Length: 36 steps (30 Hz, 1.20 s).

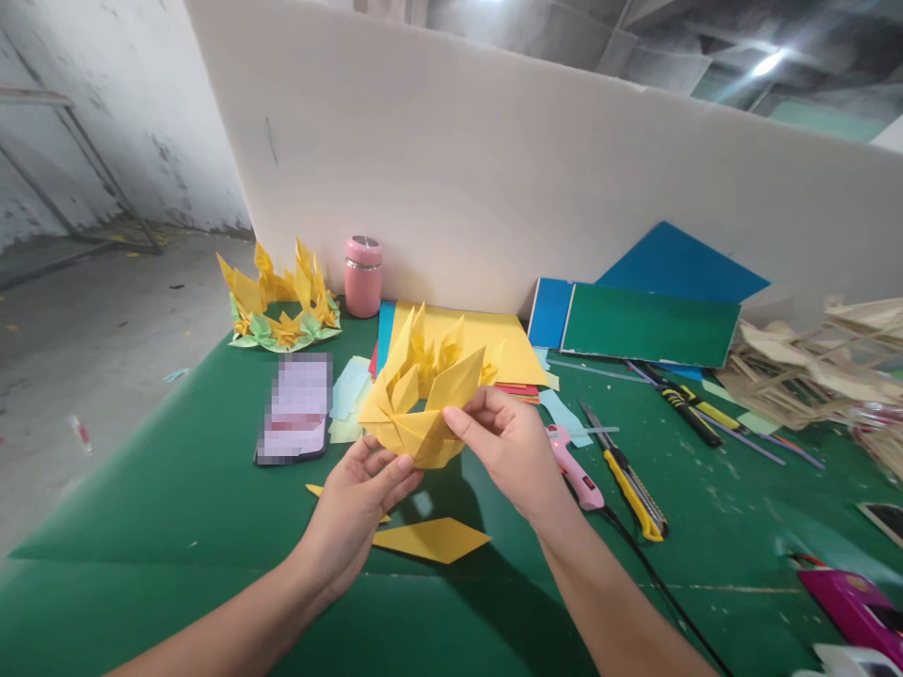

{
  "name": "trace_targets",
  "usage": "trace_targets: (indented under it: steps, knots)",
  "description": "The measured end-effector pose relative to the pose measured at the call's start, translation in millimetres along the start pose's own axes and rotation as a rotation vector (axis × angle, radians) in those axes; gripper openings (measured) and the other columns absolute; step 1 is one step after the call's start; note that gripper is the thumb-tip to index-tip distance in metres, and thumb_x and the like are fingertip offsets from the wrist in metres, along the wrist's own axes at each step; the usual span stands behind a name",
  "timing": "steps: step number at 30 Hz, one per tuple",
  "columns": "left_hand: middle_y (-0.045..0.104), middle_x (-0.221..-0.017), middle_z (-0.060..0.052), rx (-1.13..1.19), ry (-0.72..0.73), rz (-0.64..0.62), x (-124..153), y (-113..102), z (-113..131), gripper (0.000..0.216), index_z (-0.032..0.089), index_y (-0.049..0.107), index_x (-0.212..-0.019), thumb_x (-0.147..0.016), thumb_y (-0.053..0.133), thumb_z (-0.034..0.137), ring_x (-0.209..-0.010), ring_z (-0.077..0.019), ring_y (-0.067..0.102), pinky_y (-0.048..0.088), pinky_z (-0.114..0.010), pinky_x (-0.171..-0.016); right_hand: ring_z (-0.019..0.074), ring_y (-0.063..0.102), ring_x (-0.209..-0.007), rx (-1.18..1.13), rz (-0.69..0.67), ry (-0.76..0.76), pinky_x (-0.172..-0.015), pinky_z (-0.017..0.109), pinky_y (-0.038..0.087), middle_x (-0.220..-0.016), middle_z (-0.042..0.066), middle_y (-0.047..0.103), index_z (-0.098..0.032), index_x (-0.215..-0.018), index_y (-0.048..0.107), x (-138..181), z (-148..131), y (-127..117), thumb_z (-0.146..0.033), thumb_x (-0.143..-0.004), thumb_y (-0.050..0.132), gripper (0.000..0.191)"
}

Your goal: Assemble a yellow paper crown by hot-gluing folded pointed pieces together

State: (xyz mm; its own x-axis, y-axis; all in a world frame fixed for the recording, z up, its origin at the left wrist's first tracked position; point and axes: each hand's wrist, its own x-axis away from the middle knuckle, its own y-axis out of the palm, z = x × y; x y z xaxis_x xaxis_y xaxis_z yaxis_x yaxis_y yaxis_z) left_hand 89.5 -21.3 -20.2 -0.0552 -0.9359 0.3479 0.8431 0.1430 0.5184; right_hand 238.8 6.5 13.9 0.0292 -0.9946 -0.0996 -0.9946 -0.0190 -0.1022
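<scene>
Both hands hold a folded yellow paper crown (416, 428) above the green table, its pointed tips facing up. My left hand (371, 480) grips the lower front edge, thumb on the outside. My right hand (504, 442) pinches the right side, thumb against a tall pointed piece. Beneath the crown lies a flat yellow paper diamond (434, 540). A thin yellow paper piece (314, 490) is partly hidden by my left hand. Farther back on the left stands a finished-looking yellow crown (282, 301) with green paper leaves and orange paper flowers.
Left of centre are a phone (296, 409) and a pink flask (363, 277). Coloured paper sheets (466, 334) lie behind the crown. To the right are a pink glue gun (578, 470), its black cord, a yellow utility knife (635, 489) and wooden frames (811, 367). A white board stands behind.
</scene>
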Motion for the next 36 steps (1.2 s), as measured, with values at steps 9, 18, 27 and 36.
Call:
trace_targets:
  steps: [9, 18, 27, 36]
  knots:
    - [0.074, -0.090, -0.002, 0.011, -0.015, 0.027, 0.1, -0.4, 1.1, 0.031, 0.017, 0.064, -0.092, -0.065, 0.080, 0.015, -0.084, -0.0127, 0.068, 0.056, -0.021, -0.075, 0.0200, 0.065, -0.070, -0.007, -0.045, 0.029, -0.068, 0.034, 0.051, -0.070, 0.004, 0.067, -0.019, -0.070, 0.057, 0.5, -1.8, -0.7, -0.042, -0.070, 0.066, 0.024]
    - [0.072, -0.075, -0.001, 0.051, -0.023, 0.101, 0.4, 3.2, 3.2, 0.030, 0.016, 0.060, -0.086, -0.065, 0.077, 0.005, -0.069, -0.0097, 0.067, 0.057, -0.020, -0.072, 0.0198, 0.064, -0.068, 0.036, 0.029, -0.025, -0.065, 0.033, 0.051, -0.069, 0.004, 0.067, -0.020, -0.071, 0.057, -0.4, -0.2, -2.4, -0.042, -0.073, 0.065, 0.024]
    - [0.072, -0.073, 0.000, 0.045, -0.014, 0.090, 1.2, 5.1, 5.3, 0.031, 0.015, 0.059, -0.087, -0.065, 0.079, 0.007, -0.070, -0.0093, 0.067, 0.056, -0.018, -0.071, 0.0183, 0.062, -0.066, 0.023, -0.013, 0.000, -0.063, 0.031, 0.048, -0.067, 0.003, 0.065, -0.020, -0.070, 0.055, -1.9, 1.4, -2.2, -0.040, -0.073, 0.063, 0.022]
    - [0.072, -0.074, 0.000, 0.035, -0.018, 0.087, 1.1, 4.3, 4.1, 0.032, 0.016, 0.060, -0.087, -0.063, 0.080, 0.010, -0.070, -0.0096, 0.067, 0.056, -0.020, -0.073, 0.0184, 0.063, -0.067, 0.013, -0.033, 0.019, -0.064, 0.031, 0.049, -0.068, 0.003, 0.064, -0.019, -0.071, 0.056, -0.4, -2.2, -2.8, -0.043, -0.071, 0.065, 0.025]
